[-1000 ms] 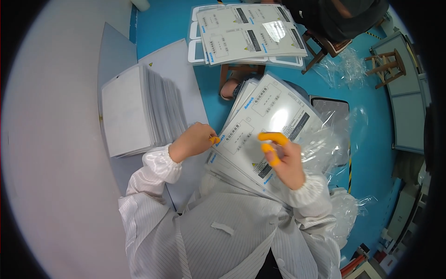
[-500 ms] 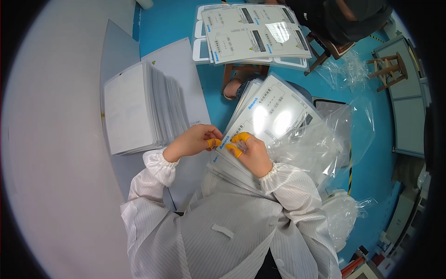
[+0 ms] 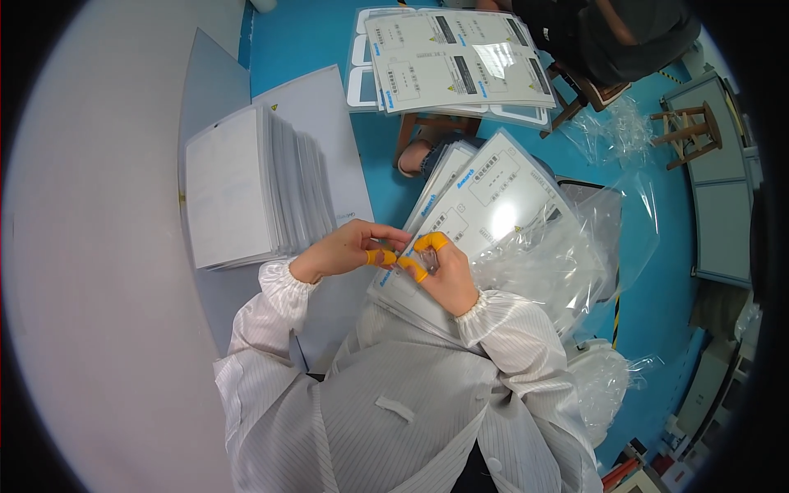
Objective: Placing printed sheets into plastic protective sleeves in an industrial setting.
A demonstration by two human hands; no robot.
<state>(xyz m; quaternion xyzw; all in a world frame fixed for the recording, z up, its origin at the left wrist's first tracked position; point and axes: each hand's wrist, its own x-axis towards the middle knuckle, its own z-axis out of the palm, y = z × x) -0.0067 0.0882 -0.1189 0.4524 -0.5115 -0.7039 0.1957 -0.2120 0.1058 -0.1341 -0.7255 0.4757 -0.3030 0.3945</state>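
Both mid-frame, my left hand (image 3: 341, 249), right hand (image 3: 449, 279) close at edge of printed sheets (image 3: 508, 177); fingers (image 3: 429, 241) curled, can't tell grip.

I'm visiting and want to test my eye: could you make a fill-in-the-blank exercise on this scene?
The floor is coloured ____.
The stack of white sheets stands on the person's ____ side.
Of left hand and right hand, the clear plastic film lies nearer the ____.

Missing words: blue; left; right hand.
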